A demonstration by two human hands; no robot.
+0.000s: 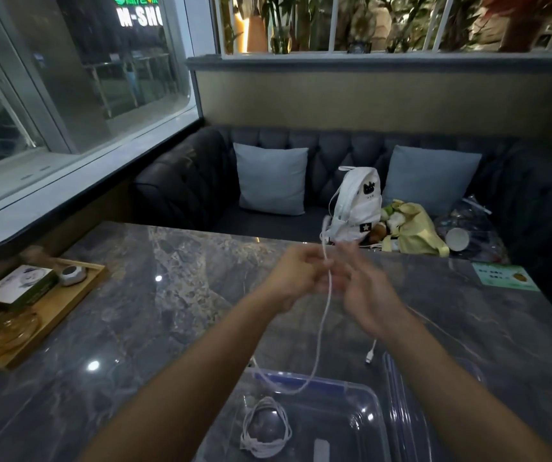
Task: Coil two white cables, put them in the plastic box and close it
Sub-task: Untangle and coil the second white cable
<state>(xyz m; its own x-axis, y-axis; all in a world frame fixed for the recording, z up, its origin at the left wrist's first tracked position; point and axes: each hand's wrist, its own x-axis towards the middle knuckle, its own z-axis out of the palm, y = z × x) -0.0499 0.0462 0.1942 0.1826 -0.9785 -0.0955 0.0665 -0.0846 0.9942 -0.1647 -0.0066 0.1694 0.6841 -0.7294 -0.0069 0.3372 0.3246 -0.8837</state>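
Note:
My left hand (296,275) pinches a white cable (324,315) above the middle of the marble table. The cable rises past my fingers and hangs down in a loop onto the far rim of the clear plastic box (376,400). My right hand (366,291) is blurred, fingers spread and straight, just right of the cable. I cannot tell whether it touches the cable. A coiled white cable (266,428) lies inside the box. The loose cable's plug (369,356) lies on the table beyond the box.
The box's clear lid (404,408) lies to the right of the box. A wooden tray (46,315) with a glass dish and a small carton sits at the table's left. A dark sofa holds cushions, a white backpack (356,208) and bags.

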